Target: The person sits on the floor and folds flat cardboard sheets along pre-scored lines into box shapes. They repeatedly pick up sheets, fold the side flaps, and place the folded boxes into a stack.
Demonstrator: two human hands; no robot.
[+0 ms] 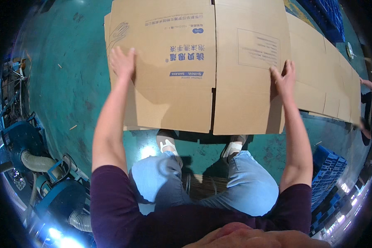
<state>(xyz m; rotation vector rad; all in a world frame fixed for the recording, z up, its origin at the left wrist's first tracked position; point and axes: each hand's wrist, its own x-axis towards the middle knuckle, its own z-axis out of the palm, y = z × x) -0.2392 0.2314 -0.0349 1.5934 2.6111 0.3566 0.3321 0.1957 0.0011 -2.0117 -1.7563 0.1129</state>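
In front of me lies a large flattened cardboard box [173,99], brown with blue print and a line drawing of hands. A dark slotted seam runs down its middle. My left hand [123,63] is at its left edge, thumb on the face and fingers along the side. At the opposite edge my right hand [284,79] grips the cardboard, its thumb on top and its fingers at the rim. The undersides of both edges are hidden. More cardboard shows beneath the left edge.
Further flat cardboard [322,78] extends to the right, where another person's hand [368,84] shows. Blue plastic pallets [327,173] stand at right and far right. Machines with ribbed hoses [41,160] are at lower left. The floor [70,82] is green, with small scraps.
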